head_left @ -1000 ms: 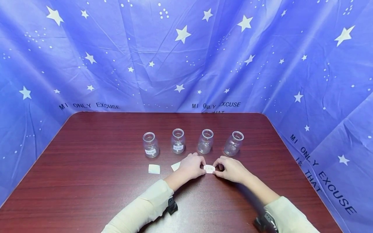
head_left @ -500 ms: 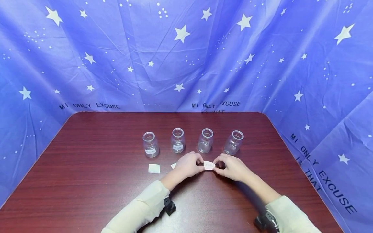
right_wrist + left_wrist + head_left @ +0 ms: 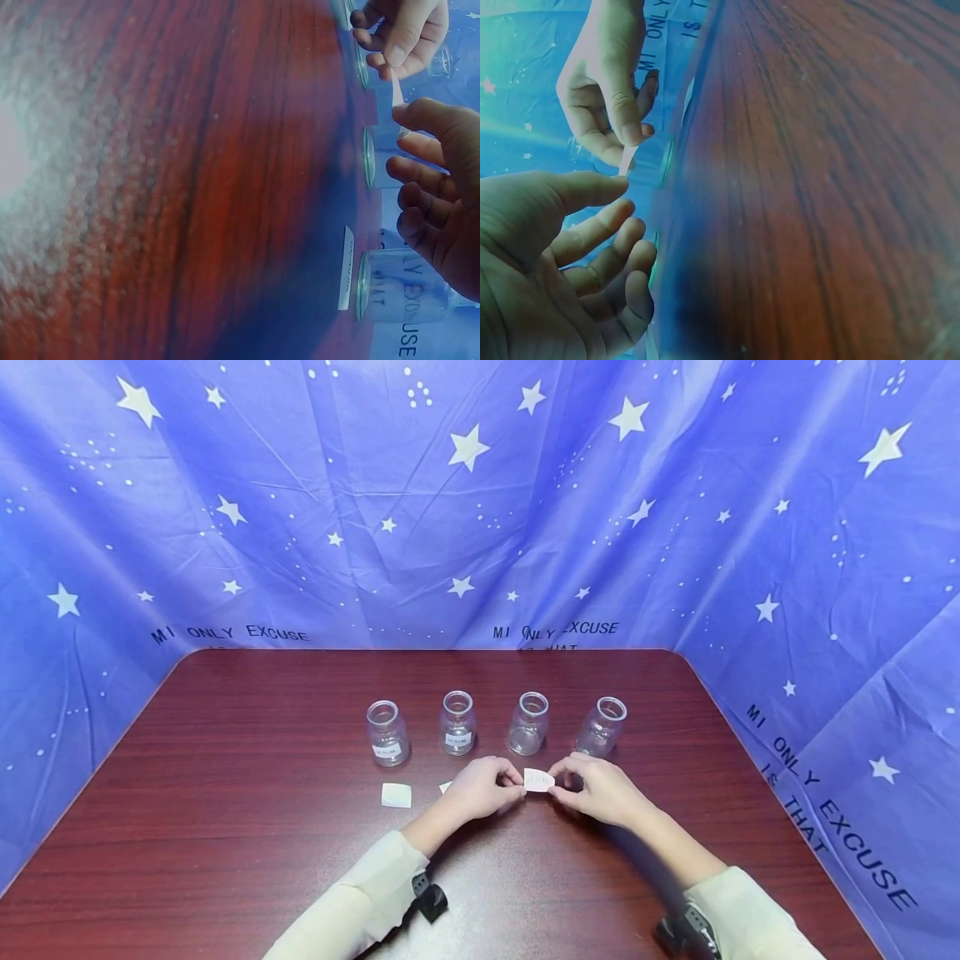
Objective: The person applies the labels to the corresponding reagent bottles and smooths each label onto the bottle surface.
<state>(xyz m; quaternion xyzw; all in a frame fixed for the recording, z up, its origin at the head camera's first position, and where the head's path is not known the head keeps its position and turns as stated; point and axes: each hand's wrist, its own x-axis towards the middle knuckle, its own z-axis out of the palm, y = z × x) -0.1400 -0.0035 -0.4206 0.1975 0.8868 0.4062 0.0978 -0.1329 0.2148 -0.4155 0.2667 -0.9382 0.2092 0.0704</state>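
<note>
My right hand [image 3: 600, 789] pinches the right end of a small white label [image 3: 538, 780] with faint writing, held up over the table. My left hand [image 3: 483, 789] is at the label's left edge; in the left wrist view its thumb tip [image 3: 615, 187] meets the end of the label, while thumb and forefinger stand slightly apart. Behind the hands stand two unlabelled glass jars, one in the middle [image 3: 528, 724] and one at the right [image 3: 602, 727]. Farther left are two jars with white labels, the nearer [image 3: 458, 724] and the leftmost [image 3: 386, 733].
A white paper square [image 3: 396, 795] lies on the dark red wooden table [image 3: 247, 827]. Another piece of paper [image 3: 446, 787] shows partly behind my left hand. In the right wrist view a white strip with writing [image 3: 346, 270] is near a jar. A blue star-patterned cloth [image 3: 420, 485] surrounds the table.
Both hands have lifted the label slightly away from me, toward the jars. My left fingers have drawn back a little left, so the label's left edge shows straight.
</note>
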